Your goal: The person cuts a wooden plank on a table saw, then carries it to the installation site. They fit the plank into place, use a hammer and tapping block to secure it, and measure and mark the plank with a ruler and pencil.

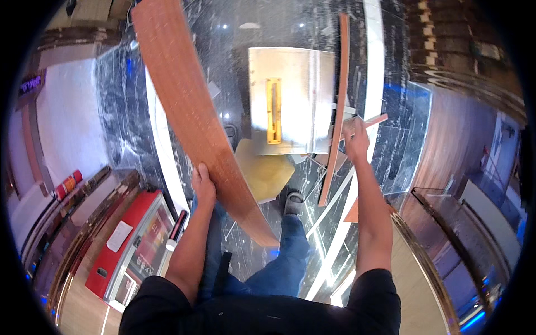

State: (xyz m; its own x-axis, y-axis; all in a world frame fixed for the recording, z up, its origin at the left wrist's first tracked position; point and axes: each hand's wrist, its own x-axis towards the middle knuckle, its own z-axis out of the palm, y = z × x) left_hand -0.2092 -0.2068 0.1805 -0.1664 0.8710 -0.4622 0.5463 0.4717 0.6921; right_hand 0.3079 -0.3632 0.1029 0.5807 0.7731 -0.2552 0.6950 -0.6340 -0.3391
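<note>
Left hand [203,186] grips one wide wood-grain plank [184,84] — right hand [356,143] is at one short strip [379,119], its grip I cannot tell.

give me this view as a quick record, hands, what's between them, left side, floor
left hand: gripping the edge of a long brown board
right hand: at a short wood strip, grip unclear
between: silver panel with yellow slotted insert; narrow brown strip along its right side
left side: red-and-white box
floor: dark, white-veined
</note>
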